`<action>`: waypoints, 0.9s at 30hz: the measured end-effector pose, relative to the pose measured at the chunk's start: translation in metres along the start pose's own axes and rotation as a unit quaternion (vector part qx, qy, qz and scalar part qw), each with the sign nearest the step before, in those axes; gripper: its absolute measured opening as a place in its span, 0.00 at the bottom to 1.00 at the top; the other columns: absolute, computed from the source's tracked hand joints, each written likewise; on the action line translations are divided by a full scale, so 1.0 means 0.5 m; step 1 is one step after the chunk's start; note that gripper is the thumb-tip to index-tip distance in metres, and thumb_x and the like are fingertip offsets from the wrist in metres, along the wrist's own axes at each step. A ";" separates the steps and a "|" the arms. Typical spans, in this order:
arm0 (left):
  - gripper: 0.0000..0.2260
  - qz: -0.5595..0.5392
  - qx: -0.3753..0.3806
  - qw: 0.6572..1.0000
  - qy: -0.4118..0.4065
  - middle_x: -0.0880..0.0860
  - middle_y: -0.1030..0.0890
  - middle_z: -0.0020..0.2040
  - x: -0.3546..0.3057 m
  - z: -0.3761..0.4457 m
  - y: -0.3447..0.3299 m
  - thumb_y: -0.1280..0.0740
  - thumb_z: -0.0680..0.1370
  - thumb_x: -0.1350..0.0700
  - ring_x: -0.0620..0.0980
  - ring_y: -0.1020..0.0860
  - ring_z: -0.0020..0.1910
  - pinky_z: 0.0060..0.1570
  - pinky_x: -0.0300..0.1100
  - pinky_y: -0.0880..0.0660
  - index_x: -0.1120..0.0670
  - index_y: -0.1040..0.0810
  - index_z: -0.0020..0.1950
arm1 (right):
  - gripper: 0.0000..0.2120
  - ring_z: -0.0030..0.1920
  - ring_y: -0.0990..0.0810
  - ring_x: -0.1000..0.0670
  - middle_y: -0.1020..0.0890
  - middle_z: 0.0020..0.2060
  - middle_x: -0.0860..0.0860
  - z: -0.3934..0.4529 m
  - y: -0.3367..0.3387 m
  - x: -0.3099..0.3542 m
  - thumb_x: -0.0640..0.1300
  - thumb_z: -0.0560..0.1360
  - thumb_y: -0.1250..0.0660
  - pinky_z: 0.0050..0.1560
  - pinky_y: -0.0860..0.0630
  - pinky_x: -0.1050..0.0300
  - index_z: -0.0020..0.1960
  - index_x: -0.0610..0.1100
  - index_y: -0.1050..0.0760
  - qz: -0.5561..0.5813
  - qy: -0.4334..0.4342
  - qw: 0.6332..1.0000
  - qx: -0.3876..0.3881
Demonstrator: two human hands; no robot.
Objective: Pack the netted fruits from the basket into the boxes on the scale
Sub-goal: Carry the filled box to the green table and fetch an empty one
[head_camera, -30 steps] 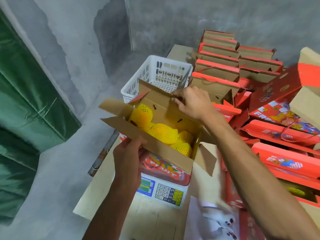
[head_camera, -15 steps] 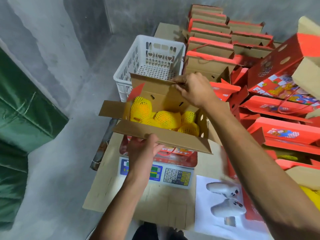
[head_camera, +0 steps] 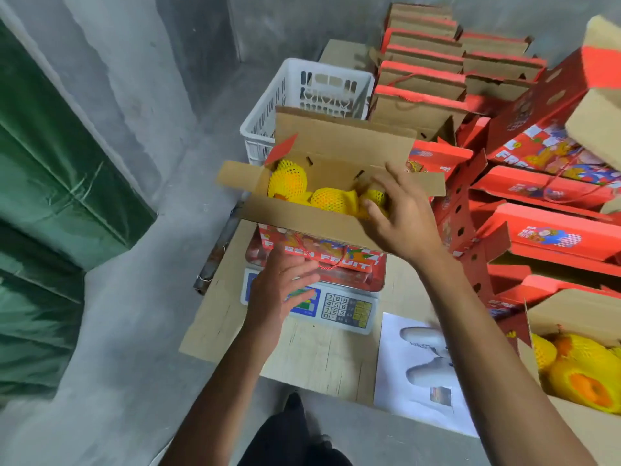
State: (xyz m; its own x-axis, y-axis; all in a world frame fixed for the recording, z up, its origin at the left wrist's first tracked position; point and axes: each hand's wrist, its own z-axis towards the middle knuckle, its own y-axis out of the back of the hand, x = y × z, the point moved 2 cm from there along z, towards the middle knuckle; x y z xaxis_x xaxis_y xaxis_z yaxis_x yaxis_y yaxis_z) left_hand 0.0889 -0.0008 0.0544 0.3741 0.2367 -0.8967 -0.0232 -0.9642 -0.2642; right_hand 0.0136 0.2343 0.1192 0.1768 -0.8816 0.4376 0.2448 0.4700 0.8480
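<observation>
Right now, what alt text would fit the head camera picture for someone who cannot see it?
A person's right hand reaches into an open cardboard box of yellow-netted fruits on a scale, while the left hand hovers open by its front. A white basket stands behind; red boxes are stacked to the right.

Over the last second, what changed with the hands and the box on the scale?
The right hand let go of the back flap and moved down over the netted fruits, fingers spread. The left hand came off the front flap and now hovers open in front of the box, above the scale. The box went from tilted to sitting level. The white basket and the fruits in the box stayed put.
</observation>
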 end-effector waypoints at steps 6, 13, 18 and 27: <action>0.34 -0.111 -0.053 0.990 0.063 0.59 0.15 0.59 0.048 -0.068 0.068 0.33 0.72 0.32 0.60 0.16 0.59 0.62 0.58 0.24 0.59 0.22 0.63 | 0.21 0.77 0.33 0.41 0.29 0.76 0.41 -0.129 -0.024 0.011 0.48 0.81 0.32 0.77 0.38 0.46 0.71 0.40 0.24 0.045 -0.062 0.997 -0.028; 0.29 -0.133 -0.072 0.986 0.074 0.60 0.15 0.59 0.063 -0.080 0.134 0.37 0.80 0.34 0.60 0.16 0.58 0.57 0.56 0.22 0.59 0.20 0.61 | 0.24 0.78 0.36 0.42 0.31 0.75 0.40 -0.266 -0.089 0.045 0.39 0.81 0.34 0.77 0.38 0.43 0.75 0.36 0.33 0.110 -0.144 0.978 -0.103; 0.31 -0.111 -0.058 0.988 0.086 0.58 0.15 0.60 0.050 -0.070 0.193 0.39 0.80 0.33 0.58 0.16 0.59 0.57 0.55 0.22 0.58 0.21 0.66 | 0.33 0.77 0.34 0.53 0.34 0.78 0.49 -0.326 -0.148 0.078 0.46 0.83 0.34 0.76 0.35 0.49 0.82 0.45 0.46 0.236 -0.262 0.929 -0.115; 0.29 -0.125 -0.074 0.987 0.069 0.49 0.18 0.65 0.039 -0.053 0.269 0.47 0.82 0.33 0.50 0.19 0.65 0.69 0.57 0.28 0.52 0.25 0.71 | 0.18 0.65 0.19 0.50 0.19 0.67 0.47 -0.371 -0.202 0.116 0.48 0.84 0.38 0.69 0.26 0.48 0.74 0.47 0.31 0.586 -0.432 0.666 -0.164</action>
State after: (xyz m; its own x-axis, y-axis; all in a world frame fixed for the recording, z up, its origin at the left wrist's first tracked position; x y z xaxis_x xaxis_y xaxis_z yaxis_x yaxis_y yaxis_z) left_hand 0.1174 -0.1292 0.0110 0.4740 0.4616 -0.7498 0.2185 -0.8866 -0.4076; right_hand 0.1758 0.1438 0.0037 -0.1505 0.4685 0.8706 0.6406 0.7169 -0.2750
